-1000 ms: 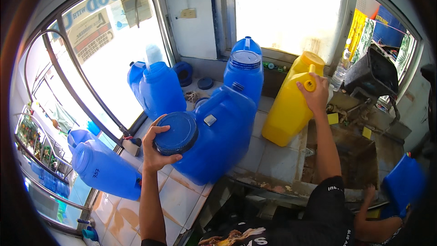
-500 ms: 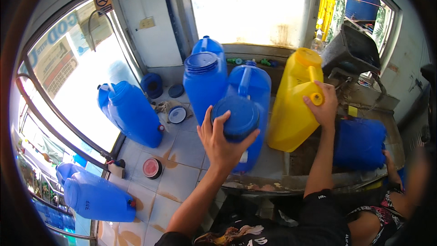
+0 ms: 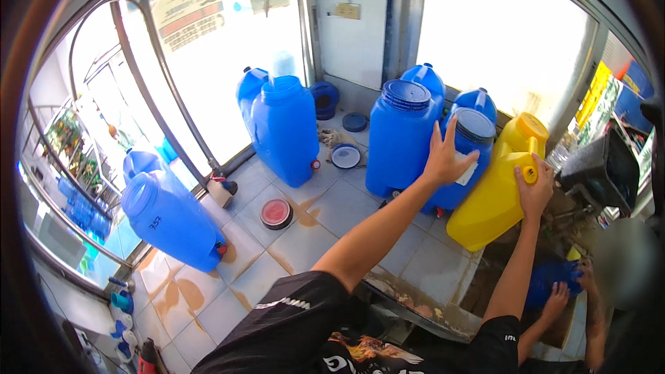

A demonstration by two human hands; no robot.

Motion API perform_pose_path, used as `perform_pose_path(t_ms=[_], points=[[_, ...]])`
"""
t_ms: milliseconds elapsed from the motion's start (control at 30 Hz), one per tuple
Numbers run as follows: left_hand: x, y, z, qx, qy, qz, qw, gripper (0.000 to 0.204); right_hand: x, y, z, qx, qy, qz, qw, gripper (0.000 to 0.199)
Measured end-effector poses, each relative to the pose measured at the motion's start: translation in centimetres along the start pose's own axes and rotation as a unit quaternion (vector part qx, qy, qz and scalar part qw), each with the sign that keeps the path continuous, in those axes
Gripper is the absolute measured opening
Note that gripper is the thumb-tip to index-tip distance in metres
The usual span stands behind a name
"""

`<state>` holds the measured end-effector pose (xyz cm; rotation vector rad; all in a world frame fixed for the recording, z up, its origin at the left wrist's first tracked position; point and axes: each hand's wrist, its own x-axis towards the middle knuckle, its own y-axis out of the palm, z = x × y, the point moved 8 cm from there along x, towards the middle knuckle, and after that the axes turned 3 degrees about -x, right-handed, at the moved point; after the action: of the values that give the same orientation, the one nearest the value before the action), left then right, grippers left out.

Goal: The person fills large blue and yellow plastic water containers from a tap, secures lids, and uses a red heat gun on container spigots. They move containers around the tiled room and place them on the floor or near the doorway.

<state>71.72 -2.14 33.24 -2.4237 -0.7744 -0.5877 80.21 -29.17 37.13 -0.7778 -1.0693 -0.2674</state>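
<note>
My left hand (image 3: 445, 158), fingers spread, is beside the wide round top (image 3: 474, 125) of a blue jug (image 3: 454, 192); whether the fingertips touch it I cannot tell. The top looks covered by a blue lid. On the right, my right hand (image 3: 537, 190) grips a yellow jug (image 3: 488, 211) at its upper end, by the small yellow cap (image 3: 530, 174). The yellow jug leans against the blue one's right side. Left of my left hand stands another blue jug (image 3: 398, 142) with an uncovered threaded mouth.
A blue jug (image 3: 284, 131) stands by the glass door; another (image 3: 173, 221) is at left. Loose lids lie on the tiles, one red-topped (image 3: 276, 213), one white-lined (image 3: 345, 156). At lower right, another person's hands (image 3: 556, 301) hold a blue container (image 3: 544, 284). A black bin (image 3: 603, 170) is far right.
The view has swung left. My left hand has moved off the top of the blue lid to the jug's side, fingers spread. My right hand stays on the yellow jug.
</note>
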Motion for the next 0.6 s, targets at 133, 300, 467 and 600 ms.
perform_pose_path(t_ms=[133,300,467,600], points=[[-15.0,-6.5,3.9,0.011,0.076,-0.022,0.997,0.057,1.2,1.5,-0.7,-0.003,-0.013,0.063,0.998,0.060],[-44.1,-21.7,12.6,0.017,-0.327,-0.078,0.942,0.032,-4.1,-3.3,11.6,0.093,-0.075,-0.373,0.920,0.061],[-63.3,-33.2,5.8,0.240,-0.441,-0.275,0.820,0.022,-20.3,19.5,44.6,0.587,0.052,0.248,0.769,0.025],[-72.2,-36.3,-0.8,0.255,-0.472,-0.461,0.707,0.016,-31.4,32.7,65.4,0.490,0.042,0.471,0.733,0.059]])
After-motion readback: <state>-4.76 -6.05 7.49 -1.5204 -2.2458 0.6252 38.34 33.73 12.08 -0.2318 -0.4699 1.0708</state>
